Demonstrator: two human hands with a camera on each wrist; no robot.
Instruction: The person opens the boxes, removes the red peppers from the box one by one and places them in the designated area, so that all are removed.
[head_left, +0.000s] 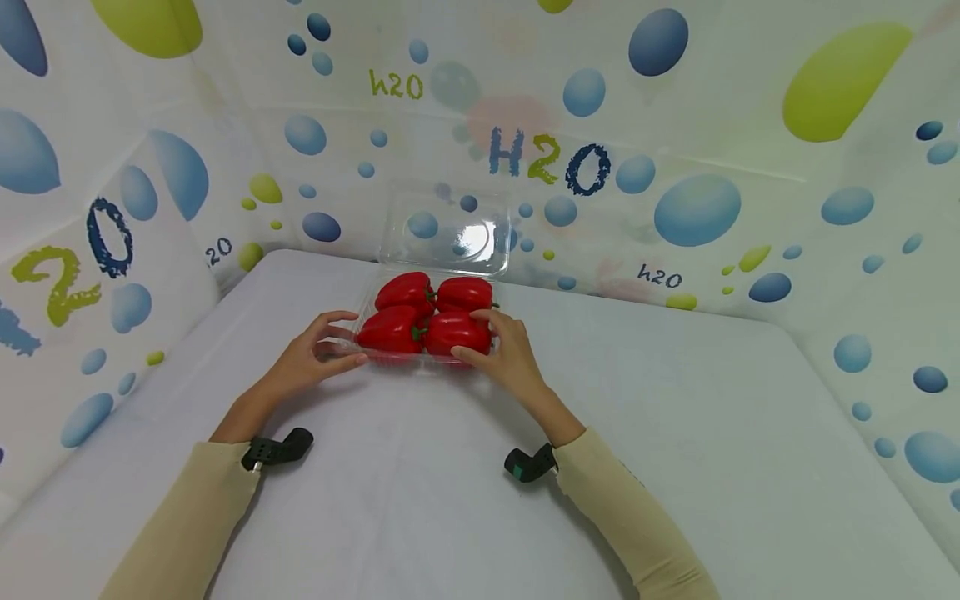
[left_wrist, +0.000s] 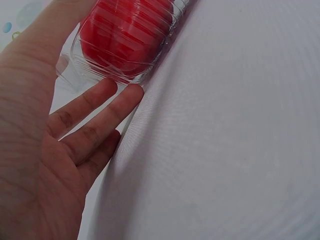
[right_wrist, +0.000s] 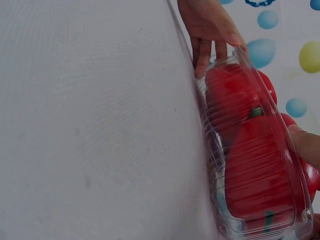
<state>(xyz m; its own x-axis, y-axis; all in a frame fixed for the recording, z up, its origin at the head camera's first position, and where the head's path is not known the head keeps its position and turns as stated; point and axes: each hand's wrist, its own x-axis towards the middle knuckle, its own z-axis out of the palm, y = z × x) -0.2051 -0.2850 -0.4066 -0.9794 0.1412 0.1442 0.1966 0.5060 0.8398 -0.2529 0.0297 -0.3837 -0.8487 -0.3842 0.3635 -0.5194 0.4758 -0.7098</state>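
Note:
A clear plastic clamshell box (head_left: 431, 363) sits toward the back of the table, its lid (head_left: 442, 233) raised open behind it. Several red bell peppers with green stems fill it. At the front right, a bell pepper (head_left: 450, 327) is held by my right hand (head_left: 516, 354), thumb on its near side and fingers round its right end. My left hand (head_left: 307, 357) is at the box's left end, beside the front left pepper (head_left: 388, 327). In the left wrist view, its fairly straight fingers (left_wrist: 102, 117) touch the ribbed plastic wall. Two more peppers (head_left: 405, 292) lie behind.
A white cloth (head_left: 420, 483) covers the table. Behind and at the sides hangs a white sheet (head_left: 465, 158) printed with blue and green drops. Both wrists carry a black camera mount (head_left: 277, 450).

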